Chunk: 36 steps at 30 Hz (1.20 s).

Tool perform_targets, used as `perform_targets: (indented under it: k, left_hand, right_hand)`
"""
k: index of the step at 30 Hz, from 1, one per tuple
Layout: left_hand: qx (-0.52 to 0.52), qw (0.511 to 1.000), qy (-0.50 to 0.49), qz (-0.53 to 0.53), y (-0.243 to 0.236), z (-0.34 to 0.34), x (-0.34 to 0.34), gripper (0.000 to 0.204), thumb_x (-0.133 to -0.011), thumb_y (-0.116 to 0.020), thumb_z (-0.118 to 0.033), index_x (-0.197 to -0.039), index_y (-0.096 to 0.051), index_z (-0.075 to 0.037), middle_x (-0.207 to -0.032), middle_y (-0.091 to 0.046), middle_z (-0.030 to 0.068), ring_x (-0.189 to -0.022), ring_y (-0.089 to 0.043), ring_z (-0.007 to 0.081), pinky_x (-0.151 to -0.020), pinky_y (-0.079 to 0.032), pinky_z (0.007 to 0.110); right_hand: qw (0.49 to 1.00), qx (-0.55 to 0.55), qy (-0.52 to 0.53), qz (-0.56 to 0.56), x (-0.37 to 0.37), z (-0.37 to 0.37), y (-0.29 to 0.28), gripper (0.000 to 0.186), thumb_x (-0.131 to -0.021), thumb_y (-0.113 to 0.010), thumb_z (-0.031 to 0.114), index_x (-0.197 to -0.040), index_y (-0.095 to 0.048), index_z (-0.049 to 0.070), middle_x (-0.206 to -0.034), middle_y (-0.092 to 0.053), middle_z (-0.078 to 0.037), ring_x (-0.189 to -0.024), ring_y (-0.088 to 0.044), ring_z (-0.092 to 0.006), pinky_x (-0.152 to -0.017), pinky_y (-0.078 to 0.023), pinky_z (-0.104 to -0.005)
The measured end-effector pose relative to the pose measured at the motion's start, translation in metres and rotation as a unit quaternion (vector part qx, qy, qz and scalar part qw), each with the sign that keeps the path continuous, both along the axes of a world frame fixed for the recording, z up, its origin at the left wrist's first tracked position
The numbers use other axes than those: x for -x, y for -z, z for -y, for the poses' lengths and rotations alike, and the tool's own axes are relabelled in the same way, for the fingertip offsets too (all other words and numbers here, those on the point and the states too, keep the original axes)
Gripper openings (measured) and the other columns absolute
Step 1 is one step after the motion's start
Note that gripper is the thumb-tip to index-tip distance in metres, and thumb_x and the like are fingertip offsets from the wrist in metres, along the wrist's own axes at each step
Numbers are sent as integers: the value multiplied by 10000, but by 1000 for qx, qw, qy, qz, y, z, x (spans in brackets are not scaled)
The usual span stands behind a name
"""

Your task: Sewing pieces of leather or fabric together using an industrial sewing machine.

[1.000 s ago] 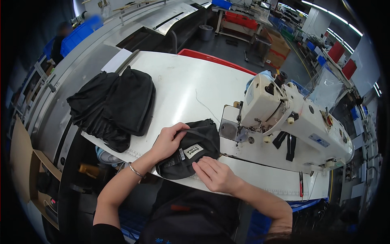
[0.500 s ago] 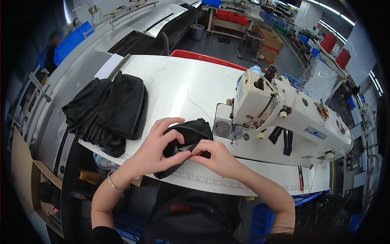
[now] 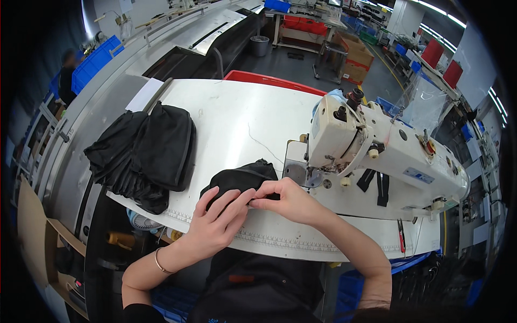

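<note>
A black fabric piece (image 3: 237,178) lies bunched on the white sewing table, left of the sewing machine's needle area. My left hand (image 3: 218,218) reaches over its near edge, fingers curved onto the cloth and thumb hidden beneath. Beside those fingertips, my right hand (image 3: 285,200) pinches the same edge between thumb and forefinger. The two hands almost touch. What lies right between the fingertips is too covered to make out. The white sewing machine (image 3: 350,140) stands just to the right, its metal plate (image 3: 295,166) close to the cloth.
A stack of black fabric pieces (image 3: 156,148) sits on the table's left side. Black strips (image 3: 382,188) lie under the machine arm. Red-handled snips (image 3: 401,236) rest near the front right edge. A red bin (image 3: 269,81) stands behind the table, and a cardboard box (image 3: 40,237) at lower left.
My left hand has turned over and come down across the near edge of the cloth, its thumb now out of sight. The fabric's upper part has folded over, covering its opening. My right hand still pinches.
</note>
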State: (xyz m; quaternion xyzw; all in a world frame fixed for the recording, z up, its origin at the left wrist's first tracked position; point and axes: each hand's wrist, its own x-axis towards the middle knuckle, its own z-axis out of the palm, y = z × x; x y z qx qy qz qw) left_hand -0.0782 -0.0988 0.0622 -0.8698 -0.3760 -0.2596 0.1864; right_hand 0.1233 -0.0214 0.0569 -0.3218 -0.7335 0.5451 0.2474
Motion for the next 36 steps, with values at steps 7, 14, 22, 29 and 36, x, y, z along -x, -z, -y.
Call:
perform_targets:
  k: [7,14,22,29,36]
  left_hand:
    - [-12,995,76,-60,4,5,3,113,-704,-667,-100,-812,-673,-69,-1295,-530,32,-1147,-506,193,-1041,-300,408]
    - [230,948,27,219,-19,0,11,536,-736,-650,48,-1249,-508,-13,-1263,-479,155,-1142,-462,338,-968,-387,421]
    - [131,981,-127,69,16,-69,-1,272,-794,-652,-60,-1054,-576,-27,-858,-570,86,-819,-565,260,-673,-481,361]
    - [136,969,-180,98,5,-54,-15,134,-812,-652,-101,-892,-568,-32,-778,-558,80,-688,-611,288,-568,-479,400]
    - [185,963,-128,146,-12,-25,0,135,-793,-637,-4,-927,-625,-9,-818,-566,112,-719,-601,293,-610,-480,359]
  right_hand:
    - [991,-104,84,15,4,12,4,151,-838,-649,99,-922,-653,-26,-818,-642,-62,-716,-576,-121,-634,-459,-281]
    - [843,-524,50,106,6,29,42,261,-765,-677,110,-963,-591,-36,-938,-617,-142,-927,-619,-303,-862,-503,-419]
    - [801,-564,-18,198,-3,46,42,378,-791,-626,228,-1027,-598,-66,-1087,-595,-199,-1082,-563,-320,-1013,-411,-447]
    - [691,-696,-86,178,-15,22,33,374,-731,-576,125,-1051,-607,-68,-1166,-570,-189,-1145,-537,-298,-1043,-398,-390]
    - [566,-759,-108,302,-1,6,40,447,-729,-558,145,-1110,-618,-79,-1224,-561,-159,-1201,-486,-321,-1079,-338,-411]
